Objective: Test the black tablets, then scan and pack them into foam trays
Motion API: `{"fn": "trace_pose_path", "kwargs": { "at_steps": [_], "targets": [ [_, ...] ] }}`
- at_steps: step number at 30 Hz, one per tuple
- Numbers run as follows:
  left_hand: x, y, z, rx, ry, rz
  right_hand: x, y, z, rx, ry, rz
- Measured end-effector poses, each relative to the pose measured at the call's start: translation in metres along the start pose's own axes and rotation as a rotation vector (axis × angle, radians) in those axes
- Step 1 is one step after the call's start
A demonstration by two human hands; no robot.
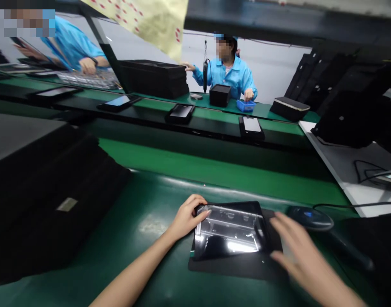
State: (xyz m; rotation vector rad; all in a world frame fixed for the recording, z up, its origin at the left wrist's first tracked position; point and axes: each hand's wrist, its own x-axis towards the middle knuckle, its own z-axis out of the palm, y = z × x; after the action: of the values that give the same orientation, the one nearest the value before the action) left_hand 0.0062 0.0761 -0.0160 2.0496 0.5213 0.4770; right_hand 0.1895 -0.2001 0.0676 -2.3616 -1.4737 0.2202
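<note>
A black tablet [230, 232] with a glossy, reflecting screen lies on a dark foam pad [234, 267] on the green mat. My left hand [191, 215] grips its upper left corner, thumb over the screen and fingers behind the edge. Just off the right side, my right hand [293, 245] is smeared by motion, its thumb and fingers apart and nothing visible between them. Right beyond that hand lies a dark handheld scanner [312, 218] with a cable.
Tall stacks of black foam trays [48, 204] stand at left and black trays [352, 106] at right. Ahead runs a conveyor line [214, 121] carrying several devices in black holders. Across it are two people in blue, one with a hand at a blue basket [245, 106]. A yellow sheet [150, 23] hangs above.
</note>
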Motion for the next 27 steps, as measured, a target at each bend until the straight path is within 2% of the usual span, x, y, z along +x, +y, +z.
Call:
{"fn": "trace_pose_path", "kwargs": {
  "at_steps": [2,4,7,10,12,14,17,18,20,22,24,25,26,27],
  "targets": [
    [-0.002,0.001,-0.001,0.008,0.003,-0.034,0.013,-0.011,0.027,-0.089,-0.19,-0.16],
    [-0.003,0.005,-0.001,0.047,0.023,-0.093,0.02,-0.015,0.051,-0.179,-0.225,-0.187],
    [-0.003,0.014,-0.003,0.129,0.024,-0.163,0.019,-0.015,0.07,-0.208,-0.108,-0.14],
    [0.0,0.031,-0.011,0.114,0.004,-0.209,0.011,-0.016,0.074,-0.16,0.013,-0.066],
    [0.002,0.045,-0.02,-0.012,-0.016,-0.227,0.006,-0.018,0.075,-0.083,0.083,0.012],
    [0.001,0.061,-0.027,-0.192,-0.102,-0.262,0.002,-0.014,0.077,0.02,0.113,0.067],
    [-0.007,0.08,-0.03,-0.479,-0.281,-0.468,-0.006,0.009,0.081,0.177,0.116,0.087],
    [-0.011,0.085,-0.028,-0.577,-0.282,-0.555,-0.009,0.018,0.081,0.252,0.123,0.095],
    [-0.021,0.094,-0.02,-0.763,-0.198,-0.68,-0.014,0.032,0.08,0.487,0.167,0.177],
    [-0.032,0.104,-0.008,-0.917,-0.106,-0.719,-0.013,0.031,0.072,0.812,0.197,0.367],
    [-0.043,0.114,0.004,-1.012,-0.116,-0.657,-0.006,0.013,0.057,1.095,0.201,0.573],
    [-0.048,0.118,0.01,-1.005,-0.151,-0.579,0.0,0.0,0.046,1.196,0.184,0.637],
    [-0.053,0.122,0.014,-0.951,-0.199,-0.479,0.008,-0.014,0.034,1.248,0.236,0.677],
    [-0.058,0.125,0.017,-0.855,-0.271,-0.366,0.017,-0.026,0.022,1.296,0.209,0.662]
  ]
}}
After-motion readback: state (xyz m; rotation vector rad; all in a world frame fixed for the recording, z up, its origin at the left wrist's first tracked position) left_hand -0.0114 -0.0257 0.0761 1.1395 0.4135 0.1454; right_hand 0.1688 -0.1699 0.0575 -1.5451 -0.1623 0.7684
